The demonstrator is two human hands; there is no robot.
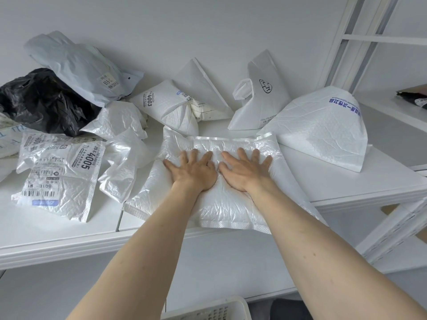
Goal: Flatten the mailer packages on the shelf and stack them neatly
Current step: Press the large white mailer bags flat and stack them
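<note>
A white bubble mailer (221,204) lies at the front middle of the white shelf (69,236), its near edge overhanging the shelf's lip. My left hand (193,168) and my right hand (245,168) press flat on its middle, side by side, fingers spread and straight. Crumpled mailers surround it: one labelled 4005 (57,179) at the left, a small plain white one (122,162) beside it, one labelled 4003 (168,105) behind, and a large one with blue print (323,132) at the right.
A black plastic bag (41,102) and a grey mailer (78,65) lie at the back left. A white bag with a black logo (263,95) leans on the back wall. A shelf upright (353,42) stands at right. A white basket (212,310) sits below.
</note>
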